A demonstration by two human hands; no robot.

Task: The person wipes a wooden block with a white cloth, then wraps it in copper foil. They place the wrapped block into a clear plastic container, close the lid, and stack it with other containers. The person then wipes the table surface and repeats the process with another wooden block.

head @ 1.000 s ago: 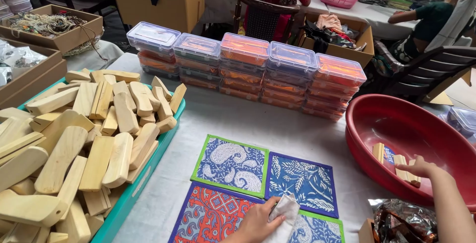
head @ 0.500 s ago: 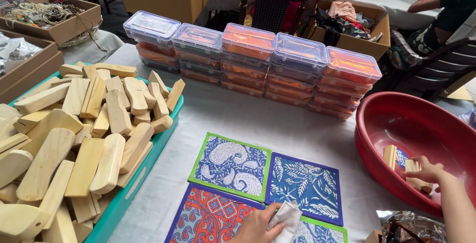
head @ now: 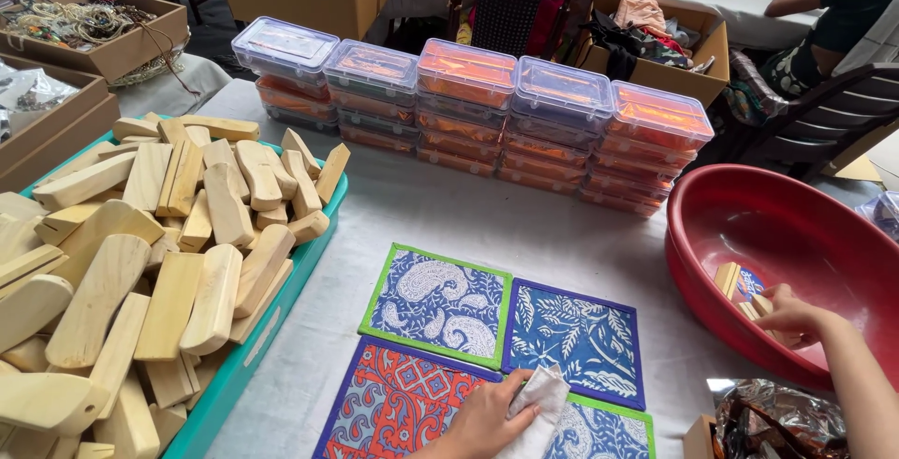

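Head cam: the right hand [head: 791,317] sits at the right edge of the frame, down inside the red basin [head: 721,234], its grip closed on a small wooden block [head: 760,307], and a second block with a blue printed face [head: 740,283] lies just up-left of it. The left hand [head: 482,417] at the bottom centre presses a white cloth [head: 541,401] onto the patterned mats [head: 440,302] on the bench [head: 524,225], fingers curled on the cloth. Versus half a second back, both hands sit about the same; the view just dropped a little, with the tray of wooden blocks [head: 178,244] still at left.
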